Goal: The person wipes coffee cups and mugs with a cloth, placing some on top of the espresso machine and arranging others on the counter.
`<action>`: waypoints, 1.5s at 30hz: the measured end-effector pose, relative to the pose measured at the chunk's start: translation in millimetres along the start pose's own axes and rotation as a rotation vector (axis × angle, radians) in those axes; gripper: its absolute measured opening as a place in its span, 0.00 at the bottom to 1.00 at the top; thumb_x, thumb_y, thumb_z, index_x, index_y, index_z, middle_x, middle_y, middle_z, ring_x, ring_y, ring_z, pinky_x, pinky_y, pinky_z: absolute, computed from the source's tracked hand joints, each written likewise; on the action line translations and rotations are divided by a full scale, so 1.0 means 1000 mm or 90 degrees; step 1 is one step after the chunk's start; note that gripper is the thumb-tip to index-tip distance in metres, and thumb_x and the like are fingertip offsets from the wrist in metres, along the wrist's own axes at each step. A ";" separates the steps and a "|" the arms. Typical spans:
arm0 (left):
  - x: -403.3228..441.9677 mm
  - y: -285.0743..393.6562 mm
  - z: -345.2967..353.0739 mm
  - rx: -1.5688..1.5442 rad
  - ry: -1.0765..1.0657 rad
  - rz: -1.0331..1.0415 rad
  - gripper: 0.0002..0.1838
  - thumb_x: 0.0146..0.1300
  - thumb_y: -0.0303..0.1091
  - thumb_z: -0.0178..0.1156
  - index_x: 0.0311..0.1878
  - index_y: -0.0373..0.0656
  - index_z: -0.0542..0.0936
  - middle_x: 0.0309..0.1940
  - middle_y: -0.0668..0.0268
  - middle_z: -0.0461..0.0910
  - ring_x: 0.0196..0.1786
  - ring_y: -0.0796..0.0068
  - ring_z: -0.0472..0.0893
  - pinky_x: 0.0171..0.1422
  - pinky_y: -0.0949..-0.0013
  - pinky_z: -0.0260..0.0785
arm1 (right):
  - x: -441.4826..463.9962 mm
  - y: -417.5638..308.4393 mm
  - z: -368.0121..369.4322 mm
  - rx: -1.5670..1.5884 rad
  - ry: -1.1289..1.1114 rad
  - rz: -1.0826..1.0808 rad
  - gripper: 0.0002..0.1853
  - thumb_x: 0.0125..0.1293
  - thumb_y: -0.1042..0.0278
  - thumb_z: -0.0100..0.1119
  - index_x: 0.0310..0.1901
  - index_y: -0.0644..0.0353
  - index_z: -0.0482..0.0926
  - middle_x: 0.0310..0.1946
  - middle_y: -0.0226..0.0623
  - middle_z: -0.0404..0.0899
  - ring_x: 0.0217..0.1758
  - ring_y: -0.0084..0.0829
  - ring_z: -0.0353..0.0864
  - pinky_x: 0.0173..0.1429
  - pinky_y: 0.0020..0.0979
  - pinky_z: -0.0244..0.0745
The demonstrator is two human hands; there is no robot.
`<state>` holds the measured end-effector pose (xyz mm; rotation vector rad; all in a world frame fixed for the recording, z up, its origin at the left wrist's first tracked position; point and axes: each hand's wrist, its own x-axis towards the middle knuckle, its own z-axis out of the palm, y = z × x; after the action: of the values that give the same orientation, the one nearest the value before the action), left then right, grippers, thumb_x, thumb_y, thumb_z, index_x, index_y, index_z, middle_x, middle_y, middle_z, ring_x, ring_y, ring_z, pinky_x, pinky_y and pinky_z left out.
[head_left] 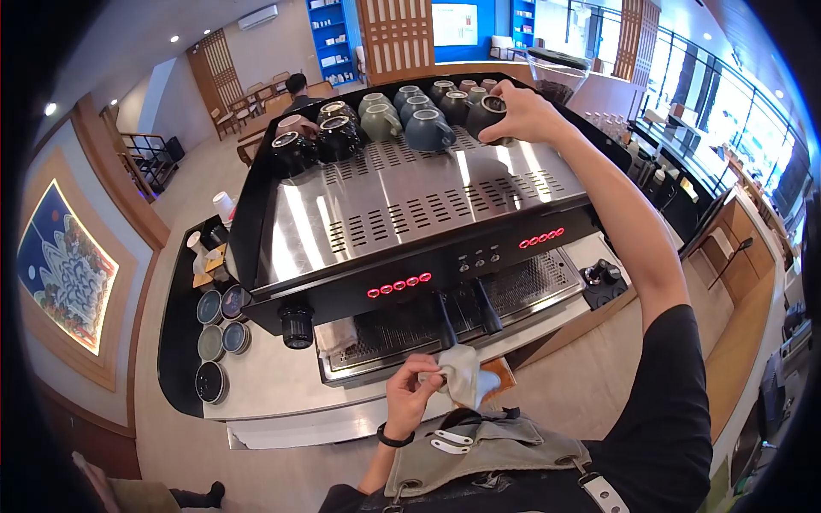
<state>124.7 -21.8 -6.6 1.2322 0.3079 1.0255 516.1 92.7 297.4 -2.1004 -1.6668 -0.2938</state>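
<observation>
My right hand reaches to the top right of the espresso machine, its fingers closed around a dark grey cup that sits upside down among the others. Low in front of the machine, my left hand pinches a pale cloth, which hangs below two black portafilter handles. Beside the gripped cup stand a blue cup and a green cup, both bottom up. Glossy black cups occupy the left end of the machine top.
Stacked saucers lie on the counter at left, near paper cups. A grinder hopper with beans rises behind my right hand. Tampers stand right of the drip tray. A person is beyond the machine.
</observation>
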 end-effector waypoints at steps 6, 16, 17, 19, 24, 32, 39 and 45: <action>-0.026 0.000 -0.022 -0.029 0.115 -0.044 0.10 0.65 0.21 0.69 0.48 0.37 0.82 0.49 0.64 0.78 0.49 0.79 0.76 0.47 0.78 0.68 | 0.043 0.012 0.028 -0.099 -0.070 -0.060 0.52 0.38 0.41 0.78 0.65 0.65 0.74 0.61 0.56 0.78 0.64 0.50 0.79 0.66 0.45 0.75; -0.035 0.007 -0.028 0.045 0.169 -0.070 0.10 0.65 0.23 0.69 0.48 0.38 0.83 0.49 0.64 0.79 0.48 0.80 0.76 0.48 0.77 0.68 | 0.050 -0.001 0.031 -0.042 -0.167 -0.017 0.52 0.42 0.39 0.77 0.65 0.69 0.75 0.57 0.60 0.81 0.61 0.51 0.81 0.67 0.40 0.74; -0.034 0.007 -0.028 0.048 0.163 -0.064 0.10 0.65 0.23 0.69 0.48 0.37 0.83 0.49 0.64 0.79 0.49 0.79 0.76 0.49 0.77 0.68 | 0.052 0.003 0.036 -0.030 -0.162 -0.018 0.51 0.43 0.39 0.76 0.65 0.69 0.76 0.57 0.61 0.81 0.61 0.51 0.81 0.67 0.40 0.74; -0.032 0.006 -0.027 0.054 0.154 -0.054 0.10 0.65 0.23 0.69 0.48 0.37 0.83 0.49 0.64 0.79 0.49 0.79 0.77 0.50 0.76 0.69 | 0.054 0.006 0.039 -0.026 -0.159 -0.016 0.51 0.44 0.39 0.76 0.65 0.70 0.76 0.58 0.61 0.80 0.62 0.51 0.81 0.68 0.40 0.74; -0.027 0.004 -0.027 0.039 0.135 -0.038 0.09 0.65 0.21 0.68 0.48 0.36 0.82 0.49 0.63 0.78 0.48 0.78 0.78 0.50 0.75 0.72 | 0.065 0.019 0.053 -0.035 -0.116 -0.063 0.49 0.46 0.38 0.76 0.62 0.70 0.78 0.58 0.60 0.80 0.63 0.51 0.80 0.68 0.41 0.74; -0.021 0.013 -0.025 0.038 0.113 -0.049 0.09 0.65 0.22 0.69 0.48 0.36 0.83 0.48 0.64 0.79 0.47 0.79 0.78 0.49 0.76 0.72 | 0.071 0.023 0.068 -0.083 -0.066 -0.069 0.45 0.48 0.37 0.76 0.57 0.70 0.79 0.56 0.59 0.81 0.62 0.55 0.81 0.66 0.48 0.76; -0.028 0.015 -0.028 0.053 0.114 -0.059 0.09 0.65 0.22 0.69 0.48 0.37 0.83 0.48 0.64 0.79 0.48 0.78 0.78 0.50 0.75 0.72 | 0.074 0.016 0.061 -0.140 -0.149 -0.022 0.44 0.51 0.38 0.76 0.60 0.68 0.79 0.58 0.59 0.80 0.61 0.55 0.81 0.64 0.49 0.78; -0.034 0.015 -0.029 0.062 0.121 -0.057 0.09 0.65 0.22 0.68 0.48 0.37 0.83 0.49 0.64 0.79 0.50 0.77 0.78 0.54 0.74 0.71 | 0.065 0.002 0.052 -0.180 -0.135 -0.024 0.40 0.50 0.38 0.76 0.53 0.70 0.84 0.53 0.59 0.83 0.58 0.53 0.84 0.62 0.47 0.80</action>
<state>79.1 -30.3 -14.4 1.1988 0.5602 1.0622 528.7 172.5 279.2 -2.3785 -1.8813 -0.3457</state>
